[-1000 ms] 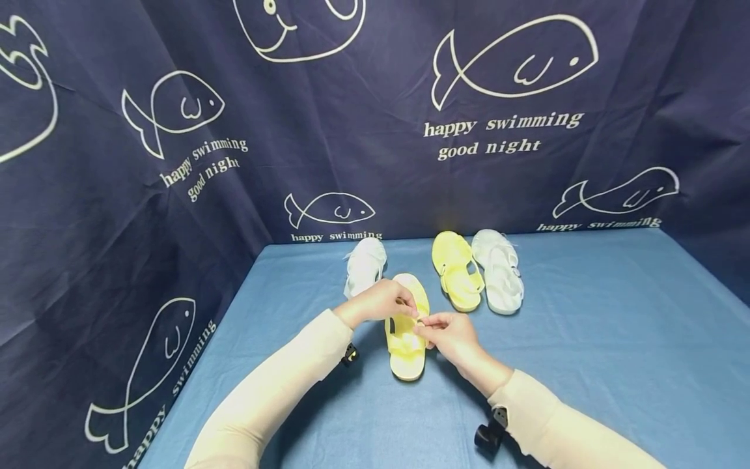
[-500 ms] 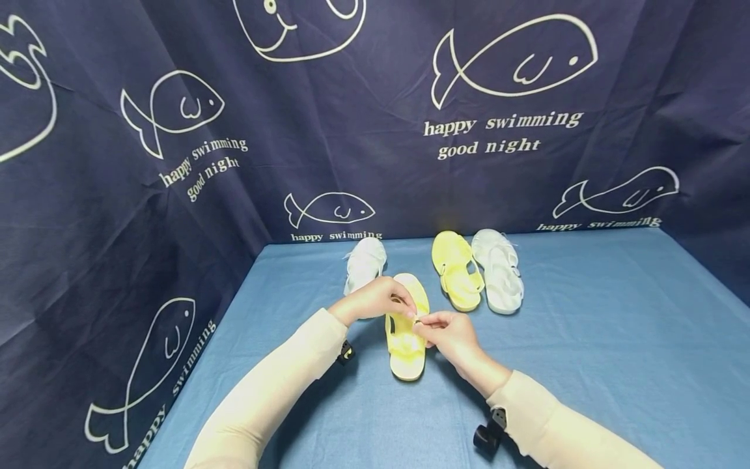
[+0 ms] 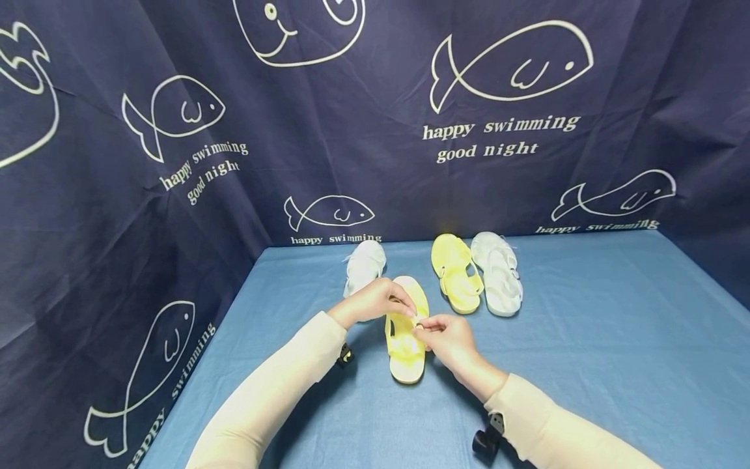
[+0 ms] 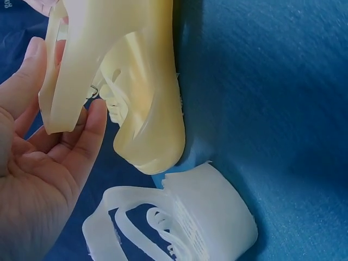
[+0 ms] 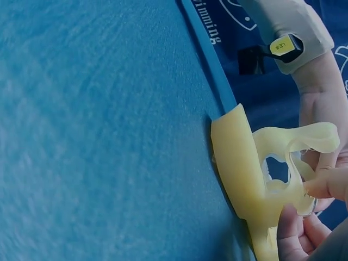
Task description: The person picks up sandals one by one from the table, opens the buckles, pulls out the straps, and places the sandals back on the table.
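A pale yellow sandal (image 3: pixel 407 368) lies on the blue-covered table between both hands. My left hand (image 3: pixel 381 301) reaches over it from the left. In the left wrist view its thumb and fingers grip the back strap (image 4: pixel 61 106), with a small metal buckle (image 4: pixel 94 91) just past the fingertips. From the right, my right hand (image 3: pixel 450 335) pinches the side strap at the buckle. The right wrist view shows the fingers of both hands meeting there beside the sandal's sole (image 5: pixel 235 163). Fingers partly hide the buckle.
Behind the left hand stands a whitish sandal (image 3: pixel 364 266). Farther back on the right, another yellow sandal (image 3: pixel 459 280) and a second whitish one (image 3: pixel 502 286) sit side by side. A dark blue curtain (image 3: pixel 351 150) with fish drawings borders the table (image 3: pixel 586 339) at the back and left.
Both hands stay at the yellow sandal's strap, with only small finger movements around the buckle. The head view has tilted very slightly. The other sandals have not moved.
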Demonstrator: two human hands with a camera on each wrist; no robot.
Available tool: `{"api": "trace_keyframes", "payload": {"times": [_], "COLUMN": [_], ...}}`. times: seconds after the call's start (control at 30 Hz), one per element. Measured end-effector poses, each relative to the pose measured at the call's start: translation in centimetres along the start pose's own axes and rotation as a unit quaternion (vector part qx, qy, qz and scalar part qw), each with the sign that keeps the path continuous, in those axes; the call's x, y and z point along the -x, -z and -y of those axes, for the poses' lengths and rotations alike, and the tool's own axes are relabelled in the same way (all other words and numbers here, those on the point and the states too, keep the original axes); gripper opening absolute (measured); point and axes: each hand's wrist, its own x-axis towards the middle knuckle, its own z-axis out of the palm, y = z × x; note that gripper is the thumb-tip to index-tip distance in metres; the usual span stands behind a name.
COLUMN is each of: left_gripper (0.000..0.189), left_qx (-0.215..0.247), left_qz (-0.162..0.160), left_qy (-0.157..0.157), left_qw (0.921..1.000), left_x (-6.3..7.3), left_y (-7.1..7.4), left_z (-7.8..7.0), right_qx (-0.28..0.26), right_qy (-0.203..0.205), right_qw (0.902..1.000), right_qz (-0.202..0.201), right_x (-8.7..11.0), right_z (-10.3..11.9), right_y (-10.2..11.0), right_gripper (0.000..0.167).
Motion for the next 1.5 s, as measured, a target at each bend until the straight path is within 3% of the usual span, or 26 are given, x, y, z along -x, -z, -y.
{"api": "trace_keyframes", "payload": {"times": [0.33,0.57,0.77,1.03,1.27,1.5], "left_gripper": [0.013,0.012,0.014,0.012,0.014,0.013], "left_qx": [-0.001,0.002,0.001,0.015,0.028,0.058], "left_qz": [-0.013,-0.048,-0.044,-0.062,-0.070,-0.116], "left_qy": [-0.008,-0.004,-0.003,0.026,0.032,0.067], "left_qw": [0.9999,0.9988,0.9990,0.9976,0.9966,0.9893], "left_x": [0.2,0.5,0.6,0.7,0.7,1.0], "left_y": [0.1,0.7,0.9,0.7,0.6,1.3], "left_z": [0.1,0.6,0.8,0.8,1.0,1.3], "right_qx": [-0.007,-0.015,-0.012,-0.020,-0.023,-0.017], "right_qy": [0.002,0.004,0.003,-0.003,-0.002,0.000], "right_qw": [0.9999,0.9998,0.9999,0.9998,0.9997,0.9997], "right_qz": [-0.007,-0.009,-0.008,-0.006,-0.008,-0.015], "right_x": [0.2,0.3,0.3,0.4,0.5,0.5], "right_z": [0.0,0.0,0.0,0.0,-0.2,-0.2], "right_y": [0.0,0.2,0.3,0.0,-0.2,0.1], "right_gripper": [0.017,0.017,0.018,0.018,0.018,0.016]}}
